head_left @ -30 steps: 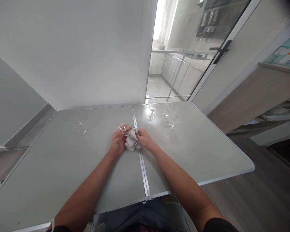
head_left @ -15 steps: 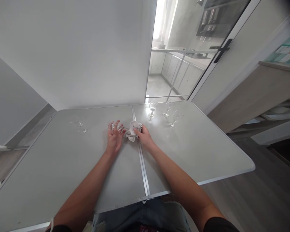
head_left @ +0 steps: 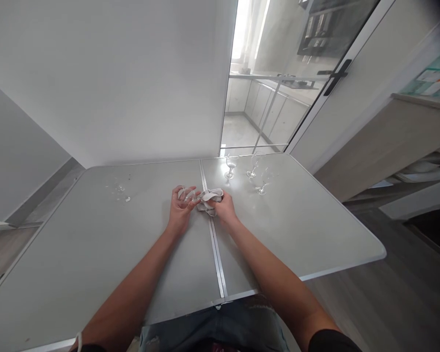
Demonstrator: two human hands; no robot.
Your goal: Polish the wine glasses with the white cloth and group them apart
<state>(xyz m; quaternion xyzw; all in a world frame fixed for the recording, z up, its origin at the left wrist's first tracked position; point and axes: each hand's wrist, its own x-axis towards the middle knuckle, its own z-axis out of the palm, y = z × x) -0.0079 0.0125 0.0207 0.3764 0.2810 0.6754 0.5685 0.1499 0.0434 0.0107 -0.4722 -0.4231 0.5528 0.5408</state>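
Note:
My left hand (head_left: pixel 181 209) is closed round the bowl of a clear stemmed glass (head_left: pixel 188 194), which lies on its side in the air with its stem toward the right. My right hand (head_left: pixel 225 208) grips a crumpled whitish cloth (head_left: pixel 209 201) against the stem and foot end of that glass. The cloth hides the glass's foot. Both hands meet above the metal seam near the middle of the grey table (head_left: pixel 161 274).
Three clear stemmed glasses stand at the back right: one glass (head_left: pixel 230 167), a second (head_left: pixel 252 166) and a third (head_left: pixel 263 183). More clear glassware (head_left: pixel 121 190), hard to make out, is at the back left. Behind the table rise a white wall (head_left: pixel 132 83) and a glass door (head_left: pixel 267 107).
Both hands have shifted a little to the right with the glass and the cloth. The cloth has changed its folds, and my right hand has turned slightly.

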